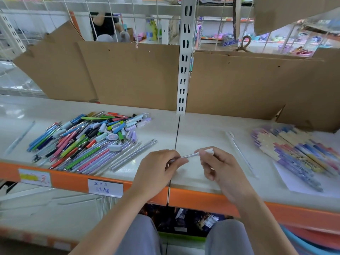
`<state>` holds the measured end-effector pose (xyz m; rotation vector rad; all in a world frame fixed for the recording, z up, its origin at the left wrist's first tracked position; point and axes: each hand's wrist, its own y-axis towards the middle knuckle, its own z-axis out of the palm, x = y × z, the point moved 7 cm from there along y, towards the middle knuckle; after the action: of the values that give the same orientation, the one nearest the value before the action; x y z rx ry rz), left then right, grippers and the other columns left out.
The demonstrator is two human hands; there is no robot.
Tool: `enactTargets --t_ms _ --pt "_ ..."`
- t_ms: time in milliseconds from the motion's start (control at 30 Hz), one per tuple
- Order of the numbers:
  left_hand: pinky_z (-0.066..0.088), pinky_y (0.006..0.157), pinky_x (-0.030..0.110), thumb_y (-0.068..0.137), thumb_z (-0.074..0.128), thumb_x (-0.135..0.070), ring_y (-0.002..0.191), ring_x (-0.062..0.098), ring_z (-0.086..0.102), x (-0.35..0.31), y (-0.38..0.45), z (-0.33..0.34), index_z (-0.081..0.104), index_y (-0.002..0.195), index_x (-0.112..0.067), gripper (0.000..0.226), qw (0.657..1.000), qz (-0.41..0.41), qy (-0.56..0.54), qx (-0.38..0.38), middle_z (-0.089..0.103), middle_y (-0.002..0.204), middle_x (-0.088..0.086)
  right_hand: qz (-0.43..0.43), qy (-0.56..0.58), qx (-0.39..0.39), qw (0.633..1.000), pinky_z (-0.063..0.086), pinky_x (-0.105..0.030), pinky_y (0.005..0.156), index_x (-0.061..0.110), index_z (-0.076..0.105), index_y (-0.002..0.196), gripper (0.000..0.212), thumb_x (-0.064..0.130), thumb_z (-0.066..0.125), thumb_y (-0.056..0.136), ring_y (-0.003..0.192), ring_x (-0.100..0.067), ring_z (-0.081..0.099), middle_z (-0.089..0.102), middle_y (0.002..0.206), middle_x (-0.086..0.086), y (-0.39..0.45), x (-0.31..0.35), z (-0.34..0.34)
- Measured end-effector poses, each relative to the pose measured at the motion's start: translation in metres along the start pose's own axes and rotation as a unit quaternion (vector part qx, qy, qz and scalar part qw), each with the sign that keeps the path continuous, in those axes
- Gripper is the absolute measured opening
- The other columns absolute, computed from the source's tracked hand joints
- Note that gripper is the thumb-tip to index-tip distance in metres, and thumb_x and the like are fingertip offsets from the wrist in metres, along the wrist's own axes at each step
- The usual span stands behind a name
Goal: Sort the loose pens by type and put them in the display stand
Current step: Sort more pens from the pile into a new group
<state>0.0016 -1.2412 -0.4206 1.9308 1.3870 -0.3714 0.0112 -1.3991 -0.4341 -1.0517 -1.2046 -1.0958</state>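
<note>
View from above a pale cream shop shelf with an orange front edge. The left hand curls its fingers round one end of a slim, pale, translucent pen, held just above the shelf near the front edge at the centre seam. The right hand pinches a small white cap at the pen's other end between thumb and forefinger; whether the cap is seated on the pen or drawn slightly off cannot be told. To the left on the shelf lies a loose heap of mixed coloured plastic pens and caps, blue, green, pink, purple and orange. To the right, a fanned, sorted batch of pastel purple, yellow and blue pens rests partly on a white paper sheet. A single clear pen lies between the right hand and that batch. Brown cardboard panels stand along the back of the shelf. A handwritten white price label is fixed to the orange edge.
</note>
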Motion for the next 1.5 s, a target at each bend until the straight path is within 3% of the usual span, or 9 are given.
enactTargets --t_ms 200,467,667,800,1000,1133,1267,1400,1500 --pt "0.043 0.062 0.031 0.097 0.046 -0.034 0.067 0.013 0.056 -0.003 0.000 0.004 0.063 0.088 -0.020 0.024 0.997 0.001 0.057 0.044 0.063 0.076 -0.006 0.005 -0.006 0.017 1.000 0.034 -0.024 0.053 0.006 0.065 0.089 0.023 0.020 0.049 0.097 0.056 -0.014 0.040 0.052 0.065 0.000 0.001 -0.001 0.006" --pt "0.029 0.051 0.025 0.098 0.046 -0.031 0.048 0.008 0.040 0.001 0.002 0.002 0.058 0.076 -0.022 0.026 0.998 -0.039 -0.003 0.058 0.044 0.052 -0.009 -0.033 -0.090 0.039 0.995 0.035 -0.020 0.053 0.003 0.058 0.092 0.024 0.023 0.046 0.098 0.055 -0.012 0.039 0.049 0.067 0.001 0.006 0.009 0.015" --pt "0.040 0.060 0.029 0.096 0.044 -0.043 0.067 0.011 0.052 -0.010 -0.001 0.003 0.057 0.093 -0.018 0.028 0.998 -0.002 0.039 0.054 0.057 0.076 -0.006 0.001 0.044 0.028 0.999 0.034 -0.025 0.057 0.006 0.062 0.084 0.011 0.006 0.054 0.093 0.060 -0.013 0.041 0.046 0.064 -0.005 0.008 0.007 0.009" --pt "0.036 0.062 0.022 0.094 0.046 -0.048 0.073 0.007 0.054 -0.011 -0.003 0.001 0.054 0.106 -0.024 0.029 0.993 -0.004 0.104 0.052 0.058 0.087 -0.011 -0.029 -0.083 -0.056 0.995 0.034 -0.023 0.049 0.008 0.057 0.076 0.023 0.019 0.054 0.095 0.053 -0.013 0.045 0.053 0.061 -0.002 0.028 0.034 -0.015" --pt "0.035 0.067 0.021 0.096 0.047 -0.036 0.079 0.006 0.050 -0.009 -0.002 0.003 0.056 0.107 -0.021 0.021 0.991 -0.001 0.124 0.059 0.058 0.100 -0.008 -0.040 -0.466 -0.100 0.878 0.034 -0.031 0.057 0.011 0.048 0.066 0.026 0.024 0.054 0.089 0.059 -0.021 0.047 0.055 0.060 -0.003 0.056 0.069 -0.047" --pt "0.043 0.074 0.025 0.094 0.049 -0.025 0.092 0.011 0.053 0.002 0.002 -0.013 0.058 0.102 -0.020 0.013 0.990 -0.023 0.138 0.014 0.055 0.101 -0.007 0.015 -0.589 -0.044 0.807 0.033 -0.027 0.052 0.012 0.048 0.064 0.028 0.021 0.055 0.089 0.071 -0.022 0.054 0.060 0.073 -0.008 0.068 0.057 -0.040" --pt "0.043 0.077 0.024 0.095 0.049 -0.025 0.101 0.014 0.049 0.039 0.001 -0.052 0.057 0.105 -0.019 0.014 0.977 -0.084 0.188 -0.052 0.052 0.107 -0.003 0.054 -0.664 -0.010 0.746 0.030 -0.027 0.064 0.003 0.053 0.108 0.025 0.022 0.055 0.092 0.104 -0.028 0.056 0.059 0.113 -0.015 0.076 0.029 -0.034" --pt "0.043 0.082 0.024 0.094 0.052 -0.034 0.098 0.015 0.051 0.076 -0.007 -0.077 0.057 0.111 -0.019 0.023 0.962 -0.135 0.232 -0.045 0.049 0.110 0.000 0.035 -0.683 -0.098 0.723 0.043 -0.032 0.085 0.010 0.047 0.116 0.024 0.013 0.043 0.092 0.113 -0.032 0.054 0.050 0.121 -0.010 0.065 0.037 -0.027" --pt "0.046 0.078 0.027 0.089 0.059 -0.038 0.087 0.014 0.053 0.087 -0.017 -0.082 0.057 0.100 -0.019 0.022 0.969 -0.142 0.188 -0.068 0.046 0.104 -0.002 -0.035 -0.673 -0.048 0.737 0.043 -0.028 0.081 0.017 0.052 0.114 0.022 0.016 0.041 0.094 0.109 -0.025 0.055 0.053 0.118 -0.001 0.061 0.040 0.018"
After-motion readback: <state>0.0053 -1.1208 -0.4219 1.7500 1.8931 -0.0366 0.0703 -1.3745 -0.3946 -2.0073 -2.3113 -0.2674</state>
